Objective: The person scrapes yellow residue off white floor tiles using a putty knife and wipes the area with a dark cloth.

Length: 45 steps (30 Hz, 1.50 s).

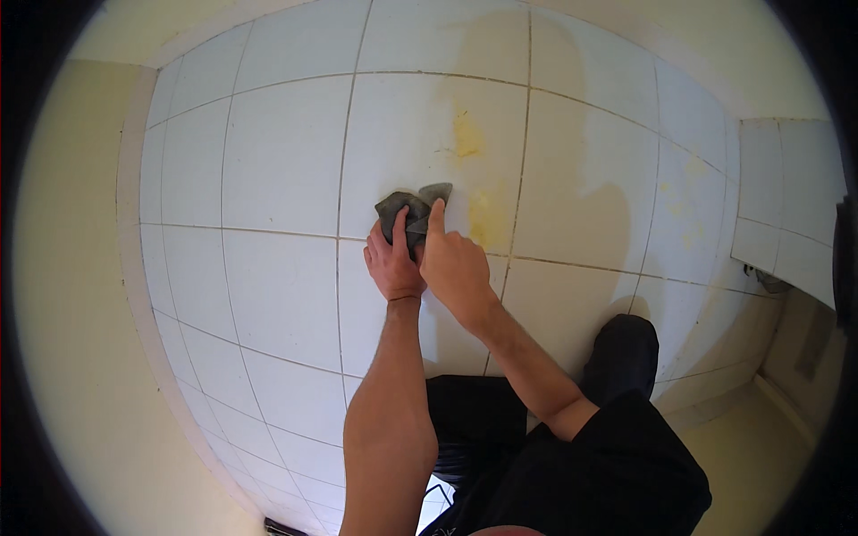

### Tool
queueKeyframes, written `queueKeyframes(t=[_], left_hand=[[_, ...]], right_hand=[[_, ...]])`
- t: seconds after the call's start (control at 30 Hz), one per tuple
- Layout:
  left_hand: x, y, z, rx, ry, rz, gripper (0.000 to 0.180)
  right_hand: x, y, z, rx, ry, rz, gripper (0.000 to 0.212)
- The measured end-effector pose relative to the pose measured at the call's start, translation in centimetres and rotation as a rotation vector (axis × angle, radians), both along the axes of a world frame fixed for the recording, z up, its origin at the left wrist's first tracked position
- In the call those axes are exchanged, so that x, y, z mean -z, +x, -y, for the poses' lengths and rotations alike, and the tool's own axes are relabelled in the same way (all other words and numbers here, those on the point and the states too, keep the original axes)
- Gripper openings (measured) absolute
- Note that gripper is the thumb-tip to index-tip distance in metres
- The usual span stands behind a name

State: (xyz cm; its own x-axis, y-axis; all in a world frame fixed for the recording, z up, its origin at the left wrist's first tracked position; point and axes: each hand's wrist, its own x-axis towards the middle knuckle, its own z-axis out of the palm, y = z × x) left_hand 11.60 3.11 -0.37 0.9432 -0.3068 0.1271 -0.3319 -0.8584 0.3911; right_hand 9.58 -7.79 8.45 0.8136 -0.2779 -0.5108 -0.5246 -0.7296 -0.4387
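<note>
My left hand point(393, 268) presses a dark grey cloth point(393, 207), its fingers bent over the bunched fabric. Close against it, my right hand point(456, 272) grips a scraper, index finger stretched along the tool toward its flared grey blade point(436, 191). The handle is hidden by my hands and the cloth. Both hands are low over a white tiled surface point(286, 161). Just right of the blade is a yellow smear point(484, 219) on the tile, and another yellow patch point(466, 134) lies farther off.
Fainter yellow spots point(693, 210) mark the tiles to the right. A tiled ledge point(782, 192) juts out at the far right. Pale walls point(76, 268) rise at the left and far sides. My knee in black trousers point(623, 353) is at the lower right.
</note>
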Motion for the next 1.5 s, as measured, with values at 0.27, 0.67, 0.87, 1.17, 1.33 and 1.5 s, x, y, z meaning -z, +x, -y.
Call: queueKeyframes(t=[0.27, 0.67, 0.87, 1.17, 1.33, 1.5], left_hand=[[1.0, 0.2, -0.6, -0.013, 0.054, 0.004, 0.055], [0.0, 0.0, 0.0, -0.003, -0.002, -0.025, 0.058], [0.3, 0.1, -0.1, -0.007, -0.018, -0.034, 0.056], [0.3, 0.0, -0.2, 0.001, -0.006, -0.037, 0.059], [0.4, 0.0, -0.2, 0.010, -0.009, -0.051, 0.061], [0.2, -0.1, -0.1, 0.005, -0.007, 0.006, 0.061]], right_hand=[[0.2, 0.5, -1.5, 0.078, 0.005, 0.005, 0.074], [1.1, 0.8, 0.3, 0.039, -0.132, 0.115, 0.072], [1.3, 0.6, -0.2, 0.076, -0.122, 0.122, 0.072], [1.2, 0.8, 0.0, 0.053, -0.115, 0.118, 0.074], [0.7, 1.9, 1.1, 0.023, -0.072, 0.106, 0.074], [0.9, 1.0, 0.3, 0.021, -0.057, 0.073, 0.076]])
